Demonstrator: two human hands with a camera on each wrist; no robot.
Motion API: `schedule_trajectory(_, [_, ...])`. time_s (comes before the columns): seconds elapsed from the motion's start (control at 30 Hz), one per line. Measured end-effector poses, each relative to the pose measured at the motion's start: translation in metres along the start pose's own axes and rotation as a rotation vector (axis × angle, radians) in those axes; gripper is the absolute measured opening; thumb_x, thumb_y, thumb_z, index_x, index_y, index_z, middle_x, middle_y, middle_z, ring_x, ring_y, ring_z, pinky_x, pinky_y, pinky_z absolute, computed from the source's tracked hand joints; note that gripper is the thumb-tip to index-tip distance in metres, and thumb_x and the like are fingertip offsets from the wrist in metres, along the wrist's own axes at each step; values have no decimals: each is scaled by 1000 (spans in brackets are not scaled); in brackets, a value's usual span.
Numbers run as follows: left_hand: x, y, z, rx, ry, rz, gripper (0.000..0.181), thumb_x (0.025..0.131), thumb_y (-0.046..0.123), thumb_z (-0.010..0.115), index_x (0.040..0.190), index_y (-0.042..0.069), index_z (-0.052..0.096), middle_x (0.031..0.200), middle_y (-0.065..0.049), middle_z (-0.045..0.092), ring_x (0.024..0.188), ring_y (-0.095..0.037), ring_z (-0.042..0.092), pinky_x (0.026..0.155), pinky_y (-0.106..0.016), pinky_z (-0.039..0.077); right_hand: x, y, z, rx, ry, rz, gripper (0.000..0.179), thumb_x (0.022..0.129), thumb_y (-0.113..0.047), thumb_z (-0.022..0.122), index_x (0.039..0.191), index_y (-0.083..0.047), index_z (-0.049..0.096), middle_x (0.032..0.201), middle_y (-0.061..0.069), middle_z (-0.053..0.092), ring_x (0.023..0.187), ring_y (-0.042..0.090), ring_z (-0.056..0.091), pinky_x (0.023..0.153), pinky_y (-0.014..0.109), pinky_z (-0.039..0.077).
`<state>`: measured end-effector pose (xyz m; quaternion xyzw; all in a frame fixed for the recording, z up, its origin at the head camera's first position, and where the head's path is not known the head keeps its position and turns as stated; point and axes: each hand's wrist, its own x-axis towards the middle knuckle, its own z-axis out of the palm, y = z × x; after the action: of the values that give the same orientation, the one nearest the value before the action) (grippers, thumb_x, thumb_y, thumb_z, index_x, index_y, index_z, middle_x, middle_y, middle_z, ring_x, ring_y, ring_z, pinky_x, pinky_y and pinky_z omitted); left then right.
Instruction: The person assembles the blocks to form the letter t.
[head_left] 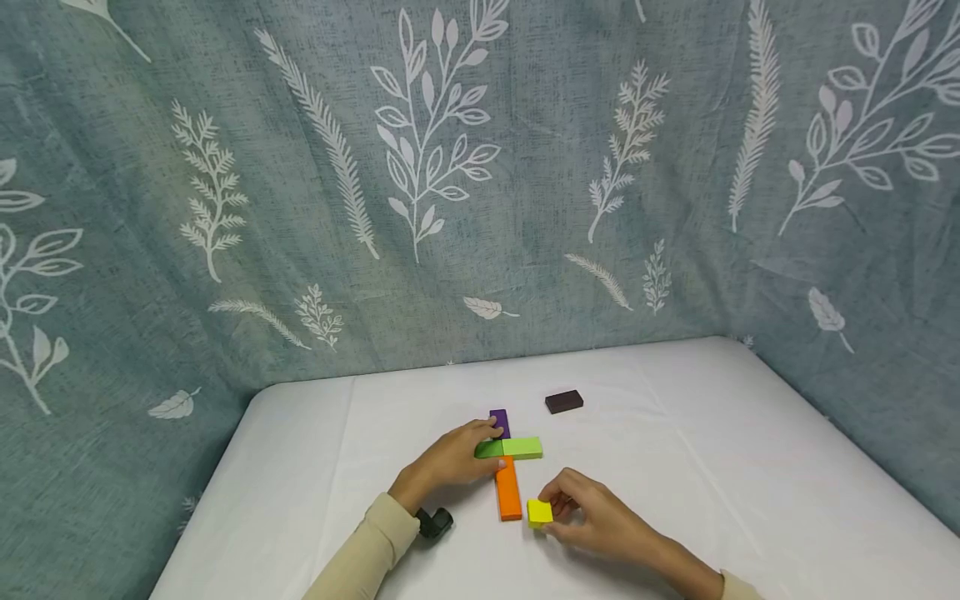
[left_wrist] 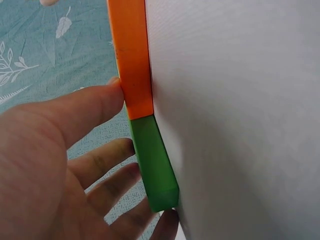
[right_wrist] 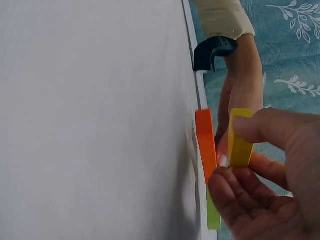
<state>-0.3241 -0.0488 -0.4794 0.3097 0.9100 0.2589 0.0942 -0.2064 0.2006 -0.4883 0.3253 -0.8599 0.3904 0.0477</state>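
My right hand [head_left: 596,521] pinches a yellow block [head_left: 539,513] between thumb and fingers, near the lower end of an orange block [head_left: 508,492]. In the right wrist view the yellow block [right_wrist: 241,137] stands apart from the orange block [right_wrist: 205,135]. My left hand [head_left: 457,454] reaches over the layout with fairly straight fingers. Its thumb touches the orange block [left_wrist: 132,60], and its other fingers lie along the dark green block [left_wrist: 155,162] and reach a purple block [head_left: 501,423]. A light green block [head_left: 522,447] meets the dark green one end to end; together the blocks form a cross shape.
A dark brown block [head_left: 564,402] lies farther back on the white-covered table [head_left: 660,433]. Leaf-patterned cloth [head_left: 517,183] hangs behind and beside the table. A black wrist device [head_left: 435,523] sits at the left sleeve.
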Motion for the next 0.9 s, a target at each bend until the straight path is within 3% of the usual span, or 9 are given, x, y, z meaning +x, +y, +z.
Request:
schedule_trajectory(0.2, [0,-2,0,12,9,19,58,96,41,65,145,12,53,158,-7,42,145,-28,41,119,-48,34,0,0,11,-14,-35,74,26,86,-18,78,107,-15,62,101,-7,59,85,3,59,75,20,55])
schedule_trajectory(0.6, [3,-2,2,22,-3,12,58,97,40,64,146,12,52,159,-5,40,146,-26,40,119,-47,35,-2,-2,17,-75,-38,60,26,85,-22,80,103,-19,61,100,-12,57,87,2,56,77,20,54])
schedule_trajectory(0.9, [1,-2,2,16,-1,20,58,97,39,64,147,12,52,159,-7,41,145,-27,41,119,-47,35,-3,-2,21,-106,-44,101,29,83,-25,82,102,-20,61,99,-13,57,87,0,55,78,19,54])
